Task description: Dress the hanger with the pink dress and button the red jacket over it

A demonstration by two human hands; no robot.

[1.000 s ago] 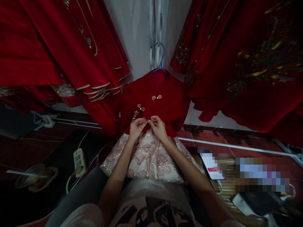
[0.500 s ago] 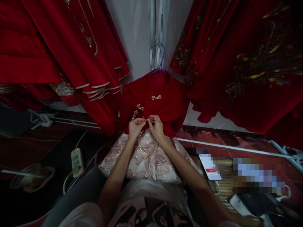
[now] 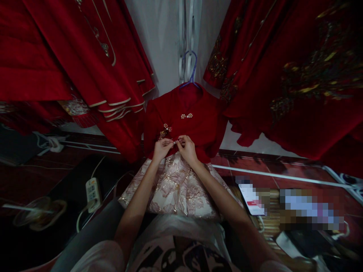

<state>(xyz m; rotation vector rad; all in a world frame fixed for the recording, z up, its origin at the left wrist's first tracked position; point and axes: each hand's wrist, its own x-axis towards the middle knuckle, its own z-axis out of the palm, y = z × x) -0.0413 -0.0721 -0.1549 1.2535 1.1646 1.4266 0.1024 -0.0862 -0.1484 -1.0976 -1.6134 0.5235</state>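
Pale wall [image 3: 164,41] at top centre, red garments [image 3: 42,56] upper left and upper right. Red jacket [image 3: 202,117] mid-frame on blue hanger [image 3: 195,68], patterned skirt [image 3: 176,189] below. Pinching small shiny ornament [image 3: 174,142] at jacket's lower front with left hand [image 3: 161,149] and right hand [image 3: 187,148], fingertips together on it, can't tell finer grip. Phone [image 3: 250,197] lower right

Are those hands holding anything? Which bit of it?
The left hand and right hand seem to pinch a small shiny piece low on the red top; which part, I can't tell.
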